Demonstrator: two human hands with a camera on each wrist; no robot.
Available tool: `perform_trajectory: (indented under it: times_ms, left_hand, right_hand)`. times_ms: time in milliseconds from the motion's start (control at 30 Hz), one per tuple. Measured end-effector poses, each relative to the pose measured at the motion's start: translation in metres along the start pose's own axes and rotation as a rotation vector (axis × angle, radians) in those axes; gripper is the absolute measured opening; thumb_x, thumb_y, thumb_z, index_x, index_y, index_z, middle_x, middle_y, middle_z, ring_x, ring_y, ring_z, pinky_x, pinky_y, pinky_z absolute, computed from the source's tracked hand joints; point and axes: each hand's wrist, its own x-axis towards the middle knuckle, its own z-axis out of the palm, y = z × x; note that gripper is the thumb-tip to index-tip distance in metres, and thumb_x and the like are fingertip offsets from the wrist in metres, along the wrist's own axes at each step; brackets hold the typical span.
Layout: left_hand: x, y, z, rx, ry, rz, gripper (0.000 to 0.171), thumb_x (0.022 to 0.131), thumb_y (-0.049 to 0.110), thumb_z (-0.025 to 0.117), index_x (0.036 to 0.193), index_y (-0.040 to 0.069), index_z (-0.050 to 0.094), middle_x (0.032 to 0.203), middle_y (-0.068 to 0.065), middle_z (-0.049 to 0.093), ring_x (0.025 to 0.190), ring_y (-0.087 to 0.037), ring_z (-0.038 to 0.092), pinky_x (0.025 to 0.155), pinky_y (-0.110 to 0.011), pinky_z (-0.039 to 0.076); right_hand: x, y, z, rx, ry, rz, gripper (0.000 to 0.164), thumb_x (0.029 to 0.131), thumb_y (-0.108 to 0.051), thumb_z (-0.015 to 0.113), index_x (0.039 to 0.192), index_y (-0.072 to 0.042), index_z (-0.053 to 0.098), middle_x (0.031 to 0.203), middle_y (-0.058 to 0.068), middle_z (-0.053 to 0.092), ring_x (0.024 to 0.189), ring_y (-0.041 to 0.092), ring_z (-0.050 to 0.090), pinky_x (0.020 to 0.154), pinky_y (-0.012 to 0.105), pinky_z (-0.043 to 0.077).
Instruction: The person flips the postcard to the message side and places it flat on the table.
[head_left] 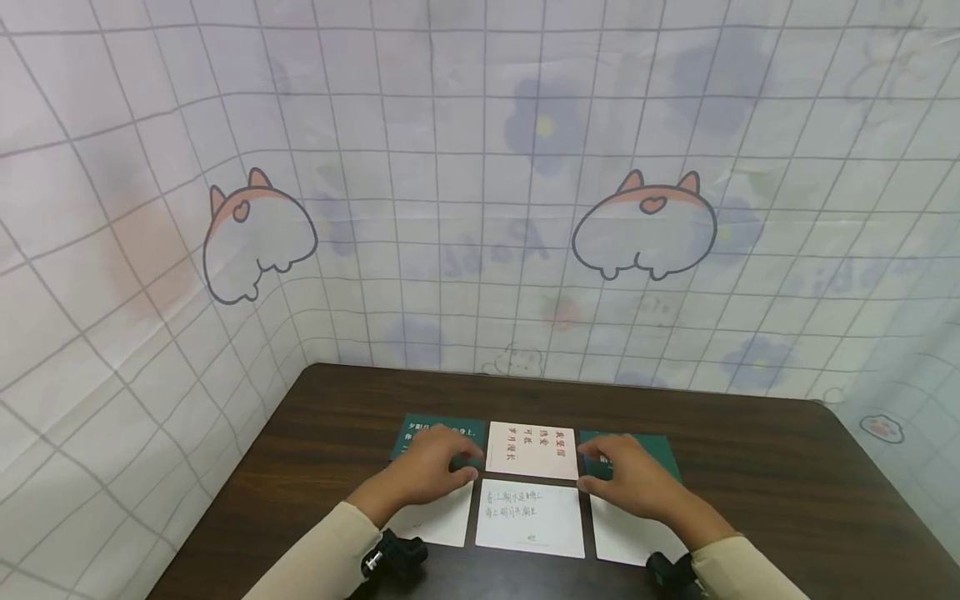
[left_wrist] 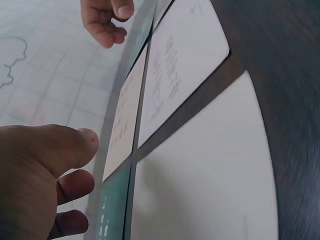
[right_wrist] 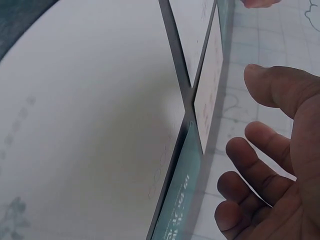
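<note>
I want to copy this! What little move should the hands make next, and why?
I'd perhaps draw the left hand and the right hand back. Neither seems to hold anything, the cards already lie in two rows of three, and the hands cover parts of the outer ones.

Head cam: soft even light; pale backdrop [head_left: 465, 125] bright, bench [head_left: 262, 467] dark; wide-angle warp bends grid lines [head_left: 67, 137] upper L. L wrist: hazy, bench blurred at R edge, faint shadow on white card [left_wrist: 210, 175] lower ctr. R wrist: greyish, broad soft shadow on big card [right_wrist: 90, 105] mid-frame, print [right_wrist: 16, 217] lower L OOF.
</note>
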Motion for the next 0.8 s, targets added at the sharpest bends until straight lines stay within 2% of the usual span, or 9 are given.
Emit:
perform_trajectory:
  times_ms: [133, 367, 567, 800]
  left_hand:
    - [-0.003, -0.009, -0.004, 0.006, 0.006, -0.012, 0.025, 0.096, 0.027, 0.073, 0.118, 0.015, 0.075, 0.112, 0.005, 0.072, 0.109, -0.019, 0.059, 0.098, -0.052, 0.041]
    - [-0.01, -0.023, -0.014, -0.017, 0.025, -0.073, 0.026, 0.094, 0.024, 0.075, 0.118, 0.015, 0.075, 0.112, 0.002, 0.071, 0.111, -0.024, 0.059, 0.099, -0.058, 0.039]
    - [-0.016, -0.035, -0.019, -0.033, 0.049, -0.121, 0.026, 0.092, 0.02, 0.078, 0.117, 0.013, 0.076, 0.11, -0.001, 0.071, 0.107, -0.025, 0.058, 0.097, -0.058, 0.039]
    - [-0.019, -0.049, -0.025, -0.006, 0.057, -0.202, 0.028, 0.092, 0.021, 0.079, 0.12, 0.016, 0.076, 0.107, 0.002, 0.07, 0.105, -0.023, 0.057, 0.097, -0.055, 0.037]
  right_hand:
    - [0.003, -0.003, 0.003, -0.004, 0.0, 0.008, 0.047, 0.087, -0.034, 0.083, 0.126, -0.012, 0.069, 0.117, 0.001, 0.068, 0.117, 0.026, 0.057, 0.095, 0.049, 0.05]
    - [0.011, -0.014, 0.007, -0.003, 0.003, 0.025, 0.048, 0.086, -0.034, 0.083, 0.127, -0.015, 0.069, 0.118, 0.0, 0.066, 0.119, 0.025, 0.055, 0.096, 0.05, 0.049]
    - [0.017, -0.023, 0.012, -0.007, 0.0, 0.025, 0.047, 0.085, -0.032, 0.084, 0.127, -0.015, 0.069, 0.117, 0.0, 0.066, 0.121, 0.027, 0.053, 0.097, 0.052, 0.047]
    - [0.025, -0.028, 0.018, -0.03, 0.012, 0.006, 0.047, 0.085, -0.034, 0.084, 0.126, -0.015, 0.069, 0.115, -0.001, 0.067, 0.119, 0.025, 0.054, 0.096, 0.05, 0.048]
